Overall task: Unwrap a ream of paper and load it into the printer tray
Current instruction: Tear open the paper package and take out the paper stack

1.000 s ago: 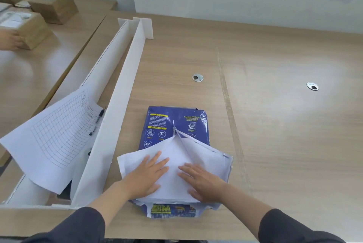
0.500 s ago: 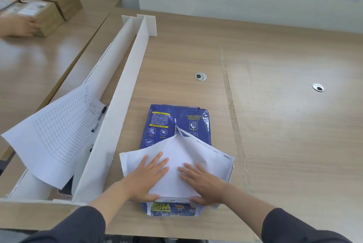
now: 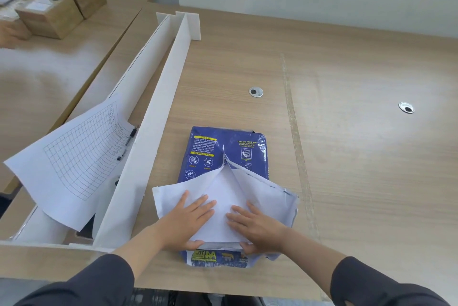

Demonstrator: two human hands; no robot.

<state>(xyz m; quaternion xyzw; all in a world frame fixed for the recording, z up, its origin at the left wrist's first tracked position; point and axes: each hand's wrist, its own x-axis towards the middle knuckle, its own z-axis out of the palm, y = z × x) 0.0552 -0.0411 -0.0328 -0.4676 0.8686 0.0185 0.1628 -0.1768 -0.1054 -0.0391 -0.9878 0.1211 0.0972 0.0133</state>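
Both hands lie flat and spread on the ream [image 3: 224, 157], the left hand [image 3: 187, 222] and right hand [image 3: 257, 227] side by side with fingers pointing away from the person and thumbs hooked over the near end of the bare white stack; neither is closed on anything, they press down. That pressure likely pins the sheets so the wrapper [image 3: 247, 147] can be worked off without the stack sliding. The blue wrapper is torn open down its middle, its white inner flaps folded out to either side under the palms, while the far half stays covered and a printed strip shows beneath the near end. The ream sits near the front edge of the tabletop [image 3: 359, 157], just right of a long white divider [image 3: 148, 137] that runs toward the back edge. Left of the divider, a gridded sheet [image 3: 74, 159] curls upward with a pen [image 3: 130, 136] beside it. No printer tray is visible, so loading looks some way off.
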